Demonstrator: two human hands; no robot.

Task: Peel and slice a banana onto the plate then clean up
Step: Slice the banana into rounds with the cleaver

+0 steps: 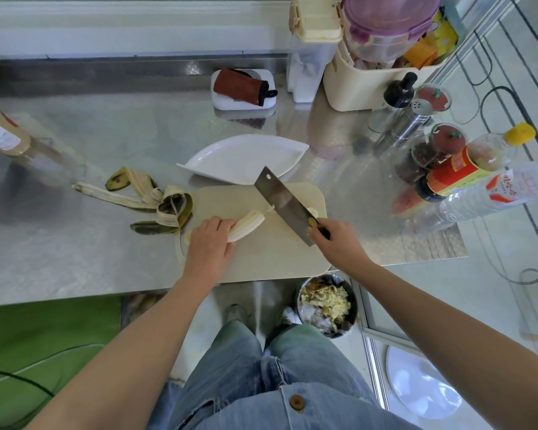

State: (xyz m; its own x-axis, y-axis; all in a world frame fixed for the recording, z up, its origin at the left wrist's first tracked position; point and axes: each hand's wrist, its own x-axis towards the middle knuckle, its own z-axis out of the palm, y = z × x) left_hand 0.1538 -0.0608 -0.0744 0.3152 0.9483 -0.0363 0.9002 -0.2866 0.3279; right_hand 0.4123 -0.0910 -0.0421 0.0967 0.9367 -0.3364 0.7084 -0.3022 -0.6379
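Observation:
A peeled banana (248,225) lies on the pale cutting board (261,259). My left hand (208,243) holds its near end down. My right hand (334,240) grips the handle of a cleaver (284,203), whose blade stands just right of the banana's cut end. A cut slice (313,211) shows behind the blade. The banana peel (156,203) lies spread on the steel counter left of the board. A white leaf-shaped plate (243,156) sits empty behind the board.
Bottles, spice jars and shakers (448,156) crowd the counter's right side, with storage tubs (370,57) at the back. A white dish with a red-brown cloth roll (244,88) sits behind the plate. A bin of scraps (326,305) stands on the floor below the board.

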